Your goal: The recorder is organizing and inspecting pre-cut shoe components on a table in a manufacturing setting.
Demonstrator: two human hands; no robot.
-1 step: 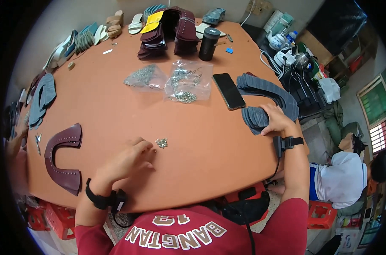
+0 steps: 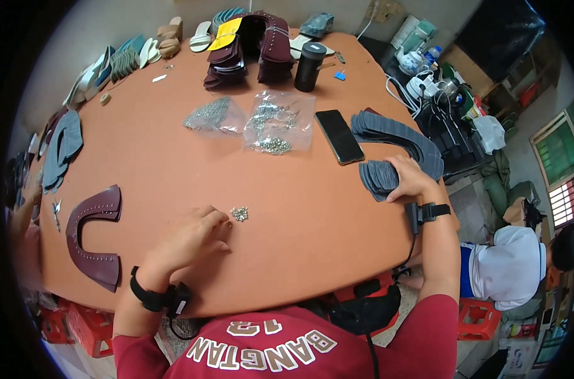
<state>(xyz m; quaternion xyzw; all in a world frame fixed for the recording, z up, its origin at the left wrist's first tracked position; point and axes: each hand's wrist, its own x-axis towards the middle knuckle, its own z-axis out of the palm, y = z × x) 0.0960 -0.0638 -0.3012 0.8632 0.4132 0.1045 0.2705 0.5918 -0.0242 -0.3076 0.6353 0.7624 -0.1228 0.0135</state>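
Observation:
My right hand (image 2: 413, 178) grips one end of a stack of grey U-shaped slipper uppers (image 2: 420, 140) near the table's right edge, thumb on the near side and fingers over the top. Beside a small pile of shiny metal studs (image 2: 239, 214), my left hand (image 2: 195, 237) rests low over the table. Its fingers are loosely curved with the thumb apart, and nothing shows between them. To the left of that hand lies a burgundy U-shaped upper (image 2: 77, 237) with a row of studs along its inner edge.
Two clear bags of studs (image 2: 279, 123) lie mid-table, with a phone (image 2: 340, 137) to their right. Behind stand a black tumbler (image 2: 310, 67) and bundled burgundy uppers (image 2: 276, 47). Grey uppers (image 2: 64, 150) and small snips (image 2: 57, 215) lie at left. Another person (image 2: 511, 265) is at right.

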